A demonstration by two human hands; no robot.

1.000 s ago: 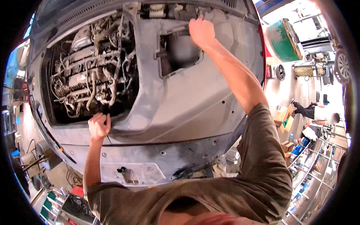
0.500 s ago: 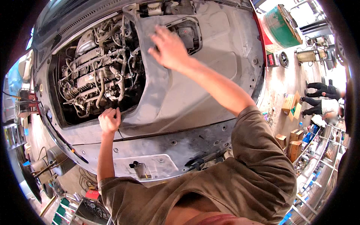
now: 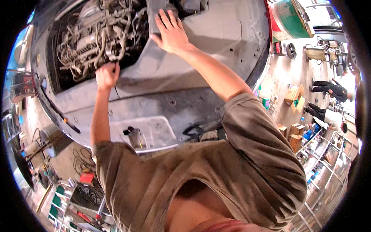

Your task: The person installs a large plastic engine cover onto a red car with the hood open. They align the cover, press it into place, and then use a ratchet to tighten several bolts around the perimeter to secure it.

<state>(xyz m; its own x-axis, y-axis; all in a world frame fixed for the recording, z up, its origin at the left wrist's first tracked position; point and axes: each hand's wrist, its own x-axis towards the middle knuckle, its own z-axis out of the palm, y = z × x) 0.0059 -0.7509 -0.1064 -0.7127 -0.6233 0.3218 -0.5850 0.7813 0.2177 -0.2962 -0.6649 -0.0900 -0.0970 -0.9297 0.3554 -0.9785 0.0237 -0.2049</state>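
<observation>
Grey panel (image 3: 228,50) lies across the front of the car (image 3: 201,106), under and ahead of both hands, engine (image 3: 96,42) showing in its wide left-side opening. Left hand (image 3: 107,76) at that opening's near edge, fingers curled in, thumb beside them; cannot tell whether they grip the edge. Right hand (image 3: 171,35) palm down over the panel near a smaller opening (image 3: 193,7), fingers loosely spread, grasping nothing, contact unclear.

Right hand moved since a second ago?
Yes: left and nearer the person. Judged against the smaller hood cutout, the right hand went from its far right corner to its near left side, closer to the engine.
</observation>
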